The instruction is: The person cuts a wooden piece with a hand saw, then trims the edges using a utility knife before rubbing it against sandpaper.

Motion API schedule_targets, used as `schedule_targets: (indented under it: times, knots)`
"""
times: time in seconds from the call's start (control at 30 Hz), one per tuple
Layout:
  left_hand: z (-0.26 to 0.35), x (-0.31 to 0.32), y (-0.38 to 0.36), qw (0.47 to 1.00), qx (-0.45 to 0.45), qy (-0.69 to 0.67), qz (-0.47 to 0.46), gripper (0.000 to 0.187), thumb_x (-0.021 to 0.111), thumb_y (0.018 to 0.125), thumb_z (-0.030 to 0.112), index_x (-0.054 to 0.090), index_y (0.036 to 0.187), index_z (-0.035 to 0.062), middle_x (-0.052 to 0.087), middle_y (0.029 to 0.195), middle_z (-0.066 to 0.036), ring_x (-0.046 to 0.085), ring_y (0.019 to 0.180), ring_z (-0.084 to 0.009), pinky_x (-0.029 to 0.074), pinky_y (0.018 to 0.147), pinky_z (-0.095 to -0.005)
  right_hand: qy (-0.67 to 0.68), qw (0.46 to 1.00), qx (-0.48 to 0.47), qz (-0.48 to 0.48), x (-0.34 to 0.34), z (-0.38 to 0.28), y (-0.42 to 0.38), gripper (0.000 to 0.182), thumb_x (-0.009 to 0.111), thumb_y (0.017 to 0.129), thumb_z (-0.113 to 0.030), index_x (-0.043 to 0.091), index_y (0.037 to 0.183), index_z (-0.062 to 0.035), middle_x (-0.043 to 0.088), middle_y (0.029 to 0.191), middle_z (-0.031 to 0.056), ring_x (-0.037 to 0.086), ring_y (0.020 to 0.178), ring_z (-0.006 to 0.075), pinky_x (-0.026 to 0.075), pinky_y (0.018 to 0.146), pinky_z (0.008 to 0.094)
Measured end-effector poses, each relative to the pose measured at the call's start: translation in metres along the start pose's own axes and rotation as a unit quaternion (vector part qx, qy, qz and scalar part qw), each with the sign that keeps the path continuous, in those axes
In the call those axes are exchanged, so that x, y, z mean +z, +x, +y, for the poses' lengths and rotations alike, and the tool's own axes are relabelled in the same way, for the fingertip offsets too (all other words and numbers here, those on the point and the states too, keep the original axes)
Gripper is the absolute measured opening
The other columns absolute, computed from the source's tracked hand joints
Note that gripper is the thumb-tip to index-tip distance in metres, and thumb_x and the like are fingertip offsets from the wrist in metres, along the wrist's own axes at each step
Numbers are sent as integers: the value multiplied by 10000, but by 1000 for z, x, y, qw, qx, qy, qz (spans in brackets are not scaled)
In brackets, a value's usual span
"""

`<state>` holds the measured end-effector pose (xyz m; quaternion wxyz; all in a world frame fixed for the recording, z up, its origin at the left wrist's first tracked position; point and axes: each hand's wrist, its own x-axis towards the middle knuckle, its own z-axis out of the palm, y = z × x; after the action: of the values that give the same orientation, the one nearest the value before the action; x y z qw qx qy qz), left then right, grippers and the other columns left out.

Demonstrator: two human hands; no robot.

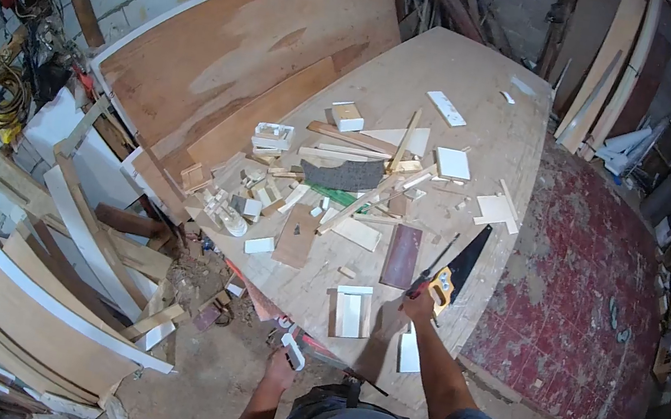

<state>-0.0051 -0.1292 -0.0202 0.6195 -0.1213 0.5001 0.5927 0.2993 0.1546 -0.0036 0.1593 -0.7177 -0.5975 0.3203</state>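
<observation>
My right hand (419, 305) is closed at the yellow handle of a handsaw (464, 261), whose black blade points away near the table's right edge. A long thin dark tool (436, 263) runs alongside the saw, its near end right at my fingers. Low in front of me, off the table's near edge, my left hand (278, 369) is closed around a white-handled tool (293, 351); its full shape is unclear. Near my right hand lie a dark reddish board (402, 256), a small white-and-wood frame (351, 312) and a white block (410, 353).
Wood offcuts, sticks and a dark grey curved piece (344, 174) are heaped mid-table. A clear jar (234, 220) stands at the left edge of the plywood tabletop (464, 63). A large panel (247, 46) leans behind; boards (98, 242) crowd the left. Red flooring (571, 299) lies right.
</observation>
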Motion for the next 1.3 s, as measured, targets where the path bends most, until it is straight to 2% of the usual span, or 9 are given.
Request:
schedule_targets:
  times: [0.13, 0.27, 0.33, 0.47, 0.53, 0.63, 0.87, 1.17, 1.3]
  knots:
    - [-8, 42, -6, 988, -3, 123, -91, 342, 441, 961, 113, 533, 1288, 146, 604, 1085, -90, 632, 823, -215, 550, 682, -381, 461, 885, 61, -28, -19, -4, -40, 42, 579, 885, -53, 593, 854, -77, 628, 727, 75, 660, 612, 182, 567, 546, 350]
    - [-21, 139, -44, 920, 67, 345, -173, 529, 414, 871, 11, 519, 1375, 134, 615, 1051, -88, 610, 785, -157, 531, 679, -327, 551, 829, 31, -84, -68, 2, -130, 32, 613, 900, -63, 618, 918, -37, 639, 763, 52, 643, 691, 148, 547, 581, 294]
    - [-57, 138, 7, 730, 152, 534, -399, 463, 409, 871, 10, 600, 1288, 73, 624, 1076, -82, 612, 800, -151, 517, 742, -307, 568, 822, 18, -40, -81, 11, -184, 45, 662, 870, -59, 640, 898, -32, 653, 780, 54, 644, 684, 142, 525, 571, 264]
    - [-131, 187, -23, 786, -155, 449, -397, 277, 519, 919, 206, 665, 1045, 7, 677, 1007, -57, 606, 951, -177, 462, 878, -344, 521, 853, -23, 29, -98, 47, -282, 247, 771, 803, -31, 619, 993, 8, 680, 819, 94, 662, 691, 144, 525, 580, 278]
    - [-166, 196, -56, 694, -134, 476, -523, 414, 452, 972, 364, 618, 1126, 17, 665, 953, -77, 622, 849, -203, 507, 722, -346, 560, 823, -11, 95, -94, 75, -323, 243, 786, 785, -14, 614, 957, -4, 681, 822, 102, 661, 693, 141, 521, 571, 267]
    - [-204, 201, -141, 727, -222, 409, -505, 529, 389, 1003, 481, 601, 1158, 21, 662, 939, -84, 632, 802, -208, 521, 679, -360, 571, 799, 57, 180, -118, 74, -396, 248, 795, 777, -13, 601, 931, -10, 673, 804, 106, 655, 687, 140, 521, 572, 266]
    - [-253, 144, -196, 588, -22, 558, -586, 611, 207, 1032, 553, 538, 1091, 43, 590, 842, -73, 598, 711, -172, 501, 541, -314, 277, 876, 130, 373, -93, 100, -501, 208, 839, 752, -121, 687, 868, -40, 653, 748, 15, 580, 628, 74, 473, 564, 234]
    - [-241, 135, -229, 398, -122, 567, -711, 568, 200, 1046, 516, 519, 920, 63, 550, 742, -55, 541, 631, -157, 467, 572, -326, 484, 814, 122, 295, -92, 97, -564, 195, 804, 763, -114, 689, 871, 0, 671, 720, 51, 625, 642, 104, 509, 600, 254]
    - [-218, 121, -266, 458, -14, 608, -648, 566, 210, 1048, 506, 504, 882, 52, 520, 701, -56, 523, 569, -144, 434, 499, -303, 409, 859, 142, 275, -93, 82, -565, 178, 771, 813, -127, 688, 864, 21, 691, 735, 81, 656, 648, 125, 533, 596, 267]
